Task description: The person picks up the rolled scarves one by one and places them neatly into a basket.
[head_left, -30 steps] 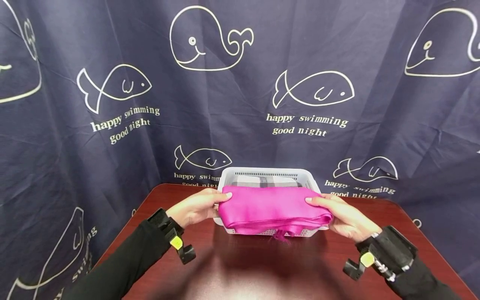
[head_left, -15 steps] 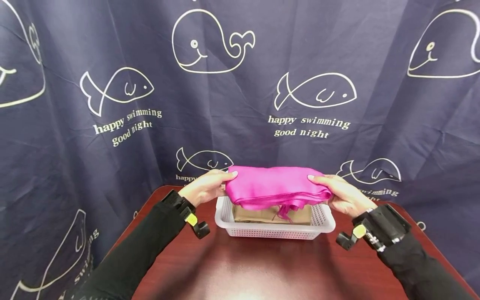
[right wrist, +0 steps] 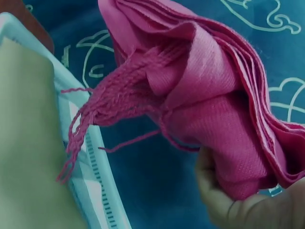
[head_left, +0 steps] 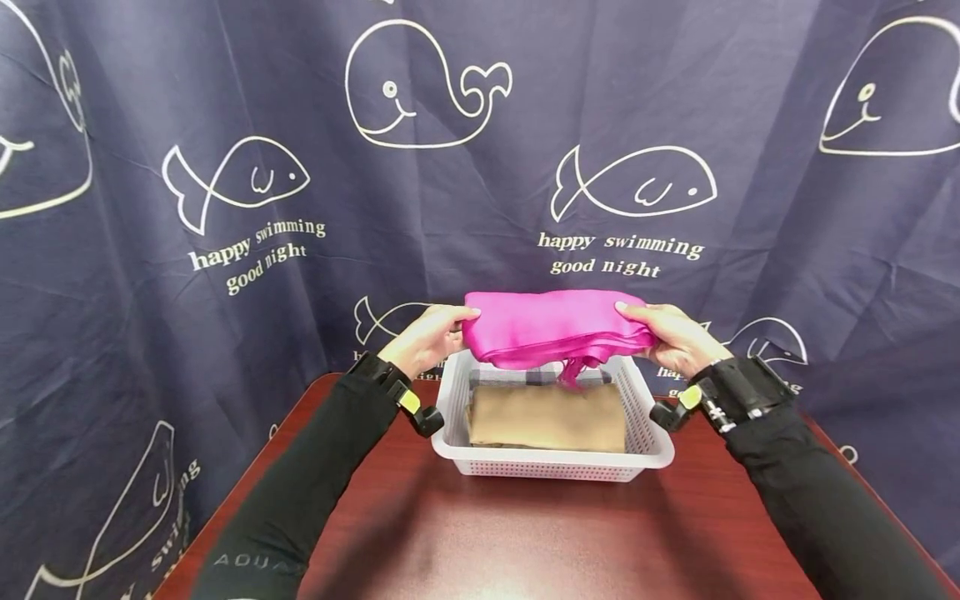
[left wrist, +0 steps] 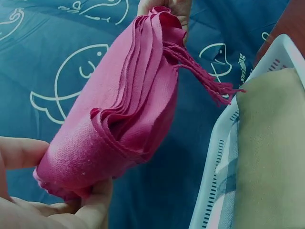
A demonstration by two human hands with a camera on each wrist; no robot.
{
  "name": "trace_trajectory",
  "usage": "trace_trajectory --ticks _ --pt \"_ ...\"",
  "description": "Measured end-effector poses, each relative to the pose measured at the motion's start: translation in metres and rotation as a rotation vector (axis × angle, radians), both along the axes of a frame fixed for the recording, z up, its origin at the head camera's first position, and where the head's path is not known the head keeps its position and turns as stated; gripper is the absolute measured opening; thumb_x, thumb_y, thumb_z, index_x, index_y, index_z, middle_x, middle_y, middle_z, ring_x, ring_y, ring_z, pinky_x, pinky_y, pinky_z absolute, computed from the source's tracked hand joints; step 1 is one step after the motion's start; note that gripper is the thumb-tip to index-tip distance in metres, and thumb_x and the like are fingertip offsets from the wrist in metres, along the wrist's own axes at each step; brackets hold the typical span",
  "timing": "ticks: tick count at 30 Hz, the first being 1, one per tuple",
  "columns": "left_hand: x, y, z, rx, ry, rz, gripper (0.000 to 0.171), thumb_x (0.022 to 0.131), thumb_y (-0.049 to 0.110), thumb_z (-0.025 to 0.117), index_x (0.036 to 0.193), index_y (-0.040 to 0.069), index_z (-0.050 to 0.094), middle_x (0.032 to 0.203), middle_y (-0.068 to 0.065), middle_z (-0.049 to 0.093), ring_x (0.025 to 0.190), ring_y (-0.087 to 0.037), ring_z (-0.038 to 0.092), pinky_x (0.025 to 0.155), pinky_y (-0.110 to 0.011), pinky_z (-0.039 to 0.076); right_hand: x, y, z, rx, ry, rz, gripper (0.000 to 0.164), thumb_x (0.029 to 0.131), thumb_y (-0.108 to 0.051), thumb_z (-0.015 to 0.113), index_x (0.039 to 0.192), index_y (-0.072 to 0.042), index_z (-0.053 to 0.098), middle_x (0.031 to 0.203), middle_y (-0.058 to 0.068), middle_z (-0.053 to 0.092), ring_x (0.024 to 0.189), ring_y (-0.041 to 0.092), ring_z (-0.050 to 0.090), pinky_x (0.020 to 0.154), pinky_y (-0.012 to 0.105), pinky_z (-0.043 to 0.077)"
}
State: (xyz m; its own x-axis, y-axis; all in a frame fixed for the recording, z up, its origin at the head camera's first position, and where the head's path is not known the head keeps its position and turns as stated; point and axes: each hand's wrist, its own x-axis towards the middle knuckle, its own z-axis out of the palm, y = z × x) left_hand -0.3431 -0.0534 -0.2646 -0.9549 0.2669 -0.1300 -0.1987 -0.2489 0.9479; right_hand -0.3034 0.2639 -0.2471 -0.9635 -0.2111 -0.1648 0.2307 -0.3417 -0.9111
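Note:
A folded bright pink scarf (head_left: 555, 321) hangs in the air above the back of the white basket (head_left: 547, 468). My left hand (head_left: 429, 337) pinches its left end, thumb on top and fingers underneath. At the other end my right hand (head_left: 678, 335) holds it the same way. Stacked layers show along the scarf's near edge in the left wrist view, and a fringe of twisted tassels (right wrist: 107, 102) dangles from it. Inside the basket lies a folded tan cloth (head_left: 547, 417), with a grey and white checked cloth (head_left: 517, 375) behind it, partly covered by the scarf.
The basket stands on a reddish-brown wooden table (head_left: 525, 533), near its far edge. Right behind the table hangs a dark blue curtain (head_left: 480, 217) with white fish and whale drawings.
Both hands have raised the scarf up and away from the basket's front toward its back. The tan cloth, hidden at first, has come into view in the basket.

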Motion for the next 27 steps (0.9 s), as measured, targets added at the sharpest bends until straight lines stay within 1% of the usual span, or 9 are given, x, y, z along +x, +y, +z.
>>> trace_trajectory --ticks 4,6,8,12,15,17,21,25,27 --pt "-0.006 0.003 -0.003 0.01 0.035 -0.002 0.008 0.092 -0.002 0.052 0.088 0.002 0.059 0.086 -0.005 0.057 0.081 -0.014 0.056 0.091 -0.033 0.045 -0.01 0.002 -0.001 -0.025 0.006 -0.004 0.009 0.095 -0.005 0.055 0.089 -0.004 0.061 0.075 0.008 0.067 0.07 0.015 0.067 0.065 0.03 0.056" --pt "-0.009 0.005 -0.006 0.015 0.044 0.001 0.008 0.092 -0.002 0.052 0.091 0.0 0.059 0.086 -0.005 0.058 0.083 -0.015 0.055 0.089 -0.032 0.045 -0.014 0.002 -0.003 -0.024 0.016 -0.013 0.009 0.096 -0.005 0.053 0.09 -0.005 0.06 0.076 0.008 0.067 0.07 0.015 0.067 0.065 0.03 0.055" --pt "-0.013 0.006 -0.009 0.018 0.047 0.005 0.01 0.092 -0.003 0.051 0.099 -0.002 0.058 0.087 -0.005 0.058 0.086 -0.016 0.055 0.087 -0.031 0.045 -0.018 0.001 -0.005 -0.029 0.027 -0.026 0.009 0.097 -0.004 0.052 0.091 -0.006 0.059 0.076 0.007 0.067 0.07 0.014 0.067 0.065 0.029 0.055" --pt "-0.02 0.008 -0.018 0.039 0.048 0.025 0.03 0.093 -0.003 0.049 0.123 -0.009 0.05 0.1 -0.009 0.058 0.098 -0.021 0.054 0.091 -0.031 0.044 -0.026 -0.003 -0.01 -0.032 0.038 -0.079 0.009 0.096 -0.003 0.052 0.09 -0.006 0.058 0.073 0.006 0.067 0.068 0.014 0.067 0.062 0.028 0.055" --pt "-0.026 0.012 -0.023 0.055 0.047 0.047 0.04 0.094 -0.003 0.048 0.132 -0.011 0.042 0.112 -0.013 0.055 0.107 -0.023 0.052 0.096 -0.033 0.042 -0.031 -0.005 -0.014 -0.034 0.038 -0.125 0.008 0.096 -0.004 0.053 0.089 -0.006 0.057 0.072 0.005 0.066 0.066 0.013 0.067 0.061 0.027 0.055" --pt "-0.03 0.014 -0.026 0.059 0.037 0.064 0.04 0.094 -0.003 0.048 0.133 -0.01 0.042 0.114 -0.014 0.054 0.108 -0.024 0.051 0.096 -0.034 0.042 -0.035 -0.005 -0.016 -0.029 0.044 -0.144 0.008 0.096 -0.004 0.053 0.089 -0.006 0.058 0.071 0.005 0.066 0.065 0.013 0.067 0.061 0.026 0.055" --pt "-0.037 0.015 -0.032 0.052 0.029 0.082 0.042 0.095 -0.003 0.048 0.135 -0.01 0.039 0.12 -0.018 0.052 0.112 -0.027 0.051 0.098 -0.035 0.041 -0.041 -0.007 -0.024 -0.031 0.081 -0.157 0.003 0.095 -0.004 0.055 0.093 -0.006 0.057 0.072 0.004 0.066 0.065 0.013 0.066 0.06 0.027 0.055" --pt "-0.042 0.013 -0.038 0.05 0.042 0.083 0.043 0.095 -0.003 0.048 0.136 -0.011 0.037 0.127 -0.022 0.05 0.116 -0.029 0.049 0.101 -0.038 0.039 -0.048 -0.01 -0.033 -0.04 0.109 -0.165 0.004 0.095 -0.005 0.055 0.099 -0.005 0.053 0.072 0.003 0.065 0.065 0.013 0.066 0.059 0.027 0.055" --pt "-0.044 0.013 -0.042 0.049 0.056 0.083 0.042 0.095 -0.003 0.048 0.135 -0.011 0.038 0.127 -0.022 0.05 0.115 -0.029 0.05 0.101 -0.038 0.039 -0.051 -0.01 -0.038 -0.047 0.108 -0.173 0.005 0.096 -0.005 0.054 0.1 -0.005 0.051 0.072 0.004 0.065 0.065 0.013 0.066 0.059 0.027 0.055"
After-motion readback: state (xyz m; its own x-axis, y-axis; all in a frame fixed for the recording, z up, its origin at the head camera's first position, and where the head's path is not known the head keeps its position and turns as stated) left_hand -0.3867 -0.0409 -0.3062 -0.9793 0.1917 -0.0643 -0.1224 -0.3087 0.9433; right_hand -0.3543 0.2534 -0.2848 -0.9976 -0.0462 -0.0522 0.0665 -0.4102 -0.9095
